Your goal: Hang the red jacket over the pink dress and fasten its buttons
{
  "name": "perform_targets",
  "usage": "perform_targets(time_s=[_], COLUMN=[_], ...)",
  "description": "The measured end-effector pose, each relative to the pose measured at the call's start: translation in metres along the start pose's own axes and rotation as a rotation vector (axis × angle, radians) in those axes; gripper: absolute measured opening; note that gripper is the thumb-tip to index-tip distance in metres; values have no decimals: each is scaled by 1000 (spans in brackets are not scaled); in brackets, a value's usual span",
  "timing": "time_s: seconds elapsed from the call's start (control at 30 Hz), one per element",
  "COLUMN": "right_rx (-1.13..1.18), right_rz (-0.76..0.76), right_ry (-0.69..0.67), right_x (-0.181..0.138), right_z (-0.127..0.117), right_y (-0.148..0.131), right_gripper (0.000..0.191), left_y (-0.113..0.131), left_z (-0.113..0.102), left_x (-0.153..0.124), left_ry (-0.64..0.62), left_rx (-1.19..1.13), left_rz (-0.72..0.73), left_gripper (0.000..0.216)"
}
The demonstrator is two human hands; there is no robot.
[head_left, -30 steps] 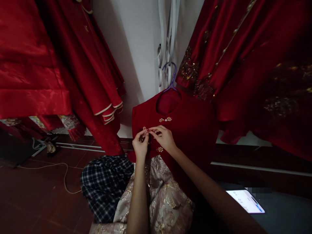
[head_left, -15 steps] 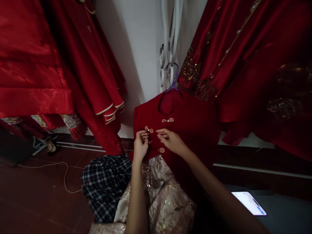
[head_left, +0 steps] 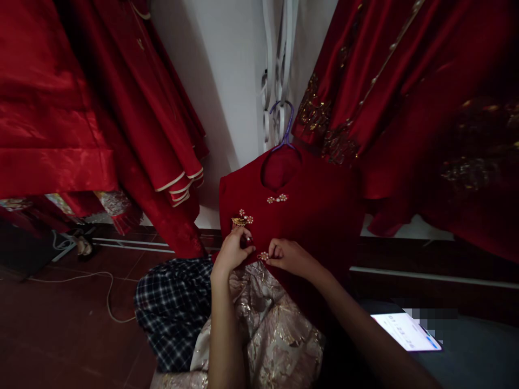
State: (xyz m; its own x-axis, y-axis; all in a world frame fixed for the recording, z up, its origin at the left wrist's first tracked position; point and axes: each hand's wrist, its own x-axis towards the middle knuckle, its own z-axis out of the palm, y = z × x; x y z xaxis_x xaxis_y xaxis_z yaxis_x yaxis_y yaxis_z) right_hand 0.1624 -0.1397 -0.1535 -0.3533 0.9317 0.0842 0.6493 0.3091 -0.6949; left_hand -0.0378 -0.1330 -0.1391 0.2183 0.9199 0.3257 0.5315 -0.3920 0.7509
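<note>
A sleeveless-looking red garment [head_left: 316, 200] hangs on a purple wire hanger [head_left: 287, 124] in front of me. My right hand [head_left: 291, 258] pinches the lower flower-shaped button clasp [head_left: 263, 255] at the garment's front. Beside it on the left, my left hand [head_left: 232, 253] has its fingers curled over the garment's edge; a small shiny bead shows by its fingertips, and what they grip is mostly hidden. Above the left hand sit a gold fan-shaped ornament [head_left: 239, 221] and a pearl flower clasp [head_left: 248, 219]. Another pearl clasp [head_left: 278, 199] lies below the neckline.
Red garments [head_left: 162, 124] hang at left, and sequinned red ones [head_left: 389, 108] at right. Pale gold brocade [head_left: 279, 324] and dark plaid cloth [head_left: 174, 308] lie below my arms. A lit phone [head_left: 407, 330] rests at lower right. A cable [head_left: 111, 292] crosses the tiled floor.
Both hands have moved down the garment's front. My right hand has come to the lower clasp and pinches it. The gold fan ornament now shows above my left hand.
</note>
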Motion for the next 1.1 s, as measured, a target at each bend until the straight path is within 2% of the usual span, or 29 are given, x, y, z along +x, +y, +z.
perform_targets(time_s=[0.17,0.33,0.53,0.63,0.77,0.97,1.1], right_rx=[39,1,3,161,331,332,304], right_rz=[49,35,63,54,16,32,14], right_ry=[94,95,196,217,345,397,417], right_x=[4,6,4,5,9,11,10], right_z=[10,16,8,4,7,25,27], right_y=[-1,-3,-10,-14,-19,-23,-28], right_gripper=[26,15,10,15,20,22,18], left_y=[-1,1,-3,-7,-4,-2,-5], left_z=[-5,-7,-7,-6,-6,-4,-2], left_x=[-2,-4,-5,-5,-4,-2,-2], left_ry=[20,-93,-163,-165,-174,-117,-99], left_rx=[-27,-139,-232,-254,-239,-240,-239], left_rz=[-9,-94,-116,-108,-131,-143,-143], left_gripper=[14,16,17,19,21,26,19])
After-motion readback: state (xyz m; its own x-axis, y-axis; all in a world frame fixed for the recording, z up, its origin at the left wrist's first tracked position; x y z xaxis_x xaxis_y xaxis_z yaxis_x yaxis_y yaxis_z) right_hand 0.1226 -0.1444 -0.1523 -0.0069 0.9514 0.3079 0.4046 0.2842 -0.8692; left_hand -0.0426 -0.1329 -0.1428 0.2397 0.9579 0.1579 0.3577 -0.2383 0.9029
